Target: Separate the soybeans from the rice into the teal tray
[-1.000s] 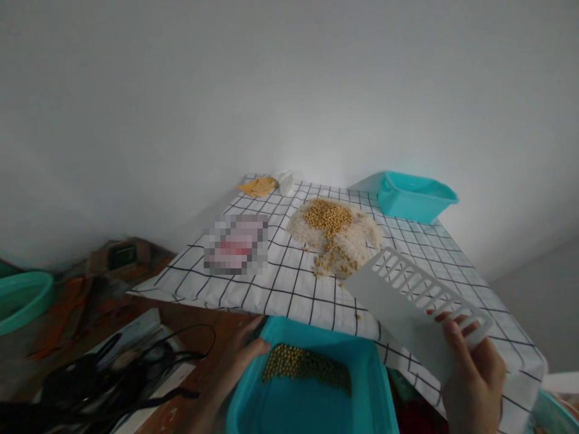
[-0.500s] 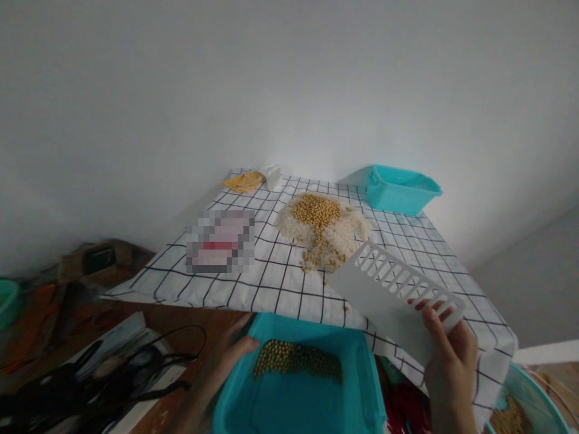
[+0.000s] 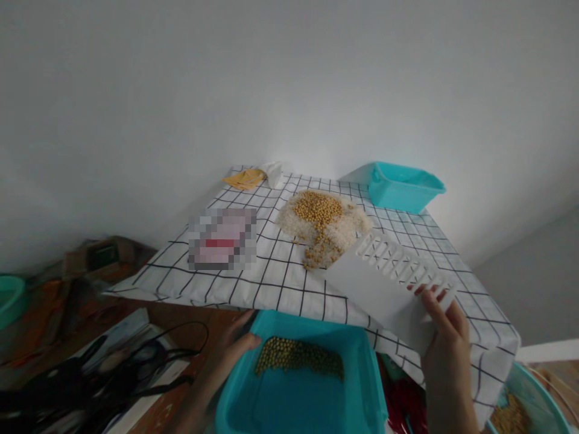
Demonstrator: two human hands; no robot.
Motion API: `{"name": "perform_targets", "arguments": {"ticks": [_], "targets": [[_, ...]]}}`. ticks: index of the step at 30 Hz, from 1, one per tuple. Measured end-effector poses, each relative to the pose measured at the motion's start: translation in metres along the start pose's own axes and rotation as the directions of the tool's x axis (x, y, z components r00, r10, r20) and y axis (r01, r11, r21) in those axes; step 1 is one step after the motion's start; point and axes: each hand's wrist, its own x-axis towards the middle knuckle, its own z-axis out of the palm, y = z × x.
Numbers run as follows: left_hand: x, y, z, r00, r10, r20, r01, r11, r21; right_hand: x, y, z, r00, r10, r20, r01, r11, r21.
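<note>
My right hand point(image 3: 443, 346) grips a white slotted plastic panel point(image 3: 384, 283) by its near corner, holding it tilted over the table's front edge beside a heap of white rice and yellow soybeans point(image 3: 323, 220). My left hand point(image 3: 237, 346) holds the far left rim of a teal tub point(image 3: 298, 401) below the table edge; the tub has a layer of soybeans point(image 3: 298, 358) in it. The table wears a white cloth with black grid lines point(image 3: 280, 274).
A second teal tub point(image 3: 404, 187) stands at the table's far right corner. A pixelated flat item point(image 3: 221, 238) lies left of the heap, a yellow packet point(image 3: 244, 178) at the back. Black cables point(image 3: 90, 377) lie lower left; another teal basin with beans point(image 3: 529, 410) is lower right.
The white panel has tipped lower and flatter, its far edge closer to the bean heap. The view has shifted slightly; my left hand stays on the tub rim.
</note>
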Motion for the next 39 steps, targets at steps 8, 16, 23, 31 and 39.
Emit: {"name": "perform_targets", "arguments": {"ticks": [8, 16, 23, 31, 39], "targets": [[-0.003, 0.002, 0.000, 1.000, -0.013, 0.019, 0.014, 0.999, -0.030, 0.003, -0.006, 0.033, 0.993, -0.062, 0.100, 0.067, 0.997, -0.046], [-0.001, 0.004, -0.002, 1.000, -0.007, 0.030, 0.008, 1.000, -0.014, 0.004, -0.001, 0.042, 0.987, -0.058, 0.153, 0.072, 0.993, -0.090], [-0.006, 0.009, -0.001, 0.999, -0.032, 0.021, 0.032, 0.999, 0.005, 0.000, 0.001, 0.040, 0.984, -0.111, 0.138, 0.121, 0.990, -0.072], [-0.004, 0.004, -0.002, 0.999, -0.013, 0.050, 0.016, 0.999, -0.047, -0.002, 0.002, 0.036, 0.984, -0.102, 0.145, 0.113, 0.991, -0.074], [-0.005, 0.005, -0.002, 1.000, -0.003, 0.020, 0.003, 1.000, -0.015, -0.006, 0.000, 0.041, 0.982, -0.088, 0.167, 0.099, 0.993, -0.058]]}}
